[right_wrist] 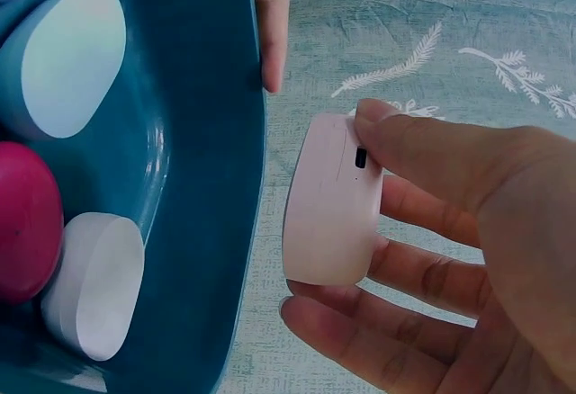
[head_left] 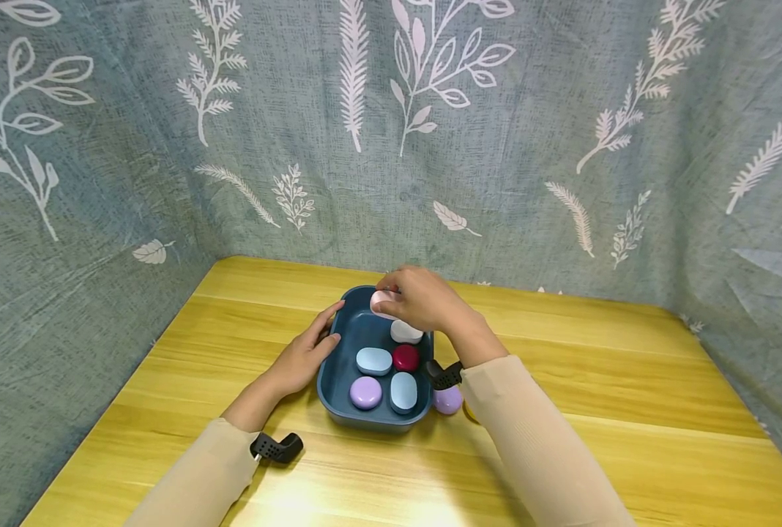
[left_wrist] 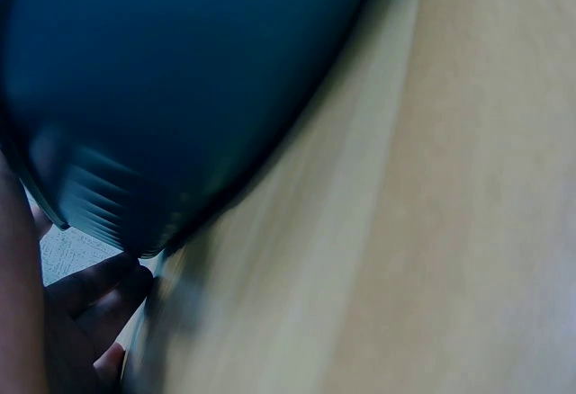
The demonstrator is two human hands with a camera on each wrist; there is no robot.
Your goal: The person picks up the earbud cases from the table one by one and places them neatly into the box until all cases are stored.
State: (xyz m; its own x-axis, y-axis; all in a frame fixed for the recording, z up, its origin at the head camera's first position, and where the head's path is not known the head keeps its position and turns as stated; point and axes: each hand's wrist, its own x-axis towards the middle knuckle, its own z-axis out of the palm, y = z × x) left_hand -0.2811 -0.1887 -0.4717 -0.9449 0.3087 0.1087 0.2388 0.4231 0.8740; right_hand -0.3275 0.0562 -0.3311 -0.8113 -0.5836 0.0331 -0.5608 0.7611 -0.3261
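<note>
Pale pink case (right_wrist: 331, 201): pinched in right hand (head_left: 424, 298), held above far rim of the tray, thumb on the end by the small dark slot.
Right grip: fingers curled round the case, firm pinch.
Left hand (head_left: 307, 356): fingers straight, resting on tray's left wall.
Teal tray (head_left: 338, 380): on the wooden table (head_left: 628, 417); holds white case (head_left: 406, 331), red case (head_left: 406, 357), two light blue, one purple.
Handling: likely light, hard, smooth plastic, a bit slippery; best taken across the flat sides.
Outside tray: purple case (head_left: 448, 400) beside right wall.
</note>
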